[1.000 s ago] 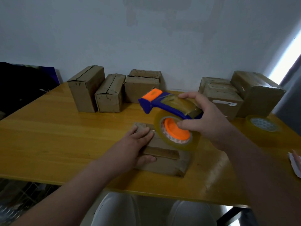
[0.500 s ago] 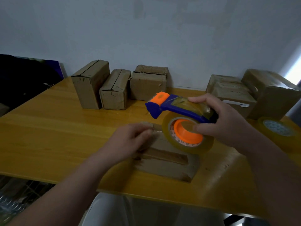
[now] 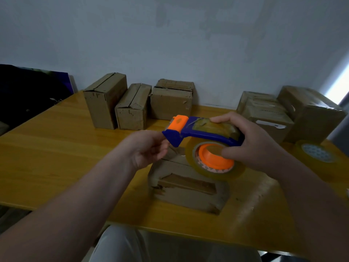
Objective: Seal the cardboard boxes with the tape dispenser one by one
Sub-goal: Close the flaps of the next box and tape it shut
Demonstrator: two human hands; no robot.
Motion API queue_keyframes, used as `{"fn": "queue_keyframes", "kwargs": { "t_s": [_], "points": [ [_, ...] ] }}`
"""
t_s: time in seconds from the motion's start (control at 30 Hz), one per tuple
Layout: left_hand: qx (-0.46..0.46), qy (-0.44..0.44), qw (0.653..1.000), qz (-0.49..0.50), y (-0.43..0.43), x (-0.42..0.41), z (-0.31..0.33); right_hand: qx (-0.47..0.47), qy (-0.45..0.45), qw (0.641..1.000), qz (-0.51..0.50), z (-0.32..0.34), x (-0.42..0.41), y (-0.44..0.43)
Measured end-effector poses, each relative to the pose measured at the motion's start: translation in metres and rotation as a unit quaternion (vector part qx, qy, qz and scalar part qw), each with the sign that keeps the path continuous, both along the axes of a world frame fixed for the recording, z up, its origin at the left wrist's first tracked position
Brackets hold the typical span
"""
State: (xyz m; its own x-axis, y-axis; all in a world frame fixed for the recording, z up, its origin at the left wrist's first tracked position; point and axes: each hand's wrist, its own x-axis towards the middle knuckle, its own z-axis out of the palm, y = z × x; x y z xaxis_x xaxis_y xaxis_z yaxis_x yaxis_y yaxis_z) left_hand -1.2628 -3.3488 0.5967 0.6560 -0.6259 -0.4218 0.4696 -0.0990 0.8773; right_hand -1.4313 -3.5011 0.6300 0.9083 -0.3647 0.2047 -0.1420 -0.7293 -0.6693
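A: Right hand (image 3: 253,146) is clamped on the tape dispenser (image 3: 204,137), just above the cardboard box (image 3: 188,186).

B: Left hand (image 3: 149,148) pinches at its blade end. Draw the tape free, press it past the box's far edge.

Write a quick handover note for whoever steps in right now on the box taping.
Right hand: grips the tape dispenser, held above the near box.
Left hand: fingers at the dispenser's front end, apparently reaching for the tape end; off the box.
Done: unclear whether the near box carries any tape.
Left: tape it, then the three boxes at the back left. The right stack looks taped.
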Motion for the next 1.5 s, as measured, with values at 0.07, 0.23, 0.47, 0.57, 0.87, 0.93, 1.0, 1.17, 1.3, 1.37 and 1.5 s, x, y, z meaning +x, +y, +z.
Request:
{"fn": "queue_keyframes", "kwargs": {
  "t_s": [0.07, 0.23, 0.47, 0.57, 0.87, 0.93, 1.0, 1.17, 1.3, 1.37, 1.5],
  "points": [
    [0.020, -0.048, 0.999, -0.003, 0.003, 0.003, -0.002, -0.007, 0.013, 1.000, 0.016, 0.005, 0.003, 0.003],
    [0.056, -0.121, 0.991, 0.005, 0.019, 0.010, -0.008, -0.037, 0.093, 0.993, 0.059, 0.023, 0.008, 0.007],
    [0.064, -0.132, 0.988, 0.042, 0.036, 0.017, -0.033, -0.080, 0.170, 0.980, 0.067, 0.035, 0.009, 0.000],
    [0.057, -0.135, 0.986, 0.079, 0.034, 0.017, -0.038, -0.102, 0.187, 0.975, 0.067, 0.039, 0.018, 0.003],
    [0.116, -0.192, 0.967, 0.118, 0.029, 0.020, -0.069, -0.145, 0.216, 0.963, 0.072, 0.038, 0.045, 0.019],
    [0.146, -0.218, 0.960, 0.102, 0.027, 0.021, -0.075, -0.149, 0.219, 0.962, 0.072, 0.037, 0.048, 0.020],
    [0.160, -0.234, 0.956, 0.078, 0.025, 0.020, -0.081, -0.143, 0.217, 0.963, 0.068, 0.035, 0.049, 0.020],
    [0.202, -0.265, 0.943, 0.002, 0.018, 0.016, -0.086, -0.135, 0.199, 0.969, 0.064, 0.030, 0.049, 0.020],
    [0.231, -0.287, 0.927, -0.074, 0.018, 0.017, -0.083, -0.132, 0.184, 0.972, 0.064, 0.028, 0.048, 0.020],
    [0.250, -0.319, 0.909, -0.097, 0.018, 0.017, -0.081, -0.128, 0.179, 0.973, 0.065, 0.028, 0.047, 0.021],
    [0.334, -0.438, 0.827, -0.115, 0.016, 0.022, -0.070, -0.128, 0.173, 0.975, 0.064, 0.026, 0.046, 0.020]
  ]
}}
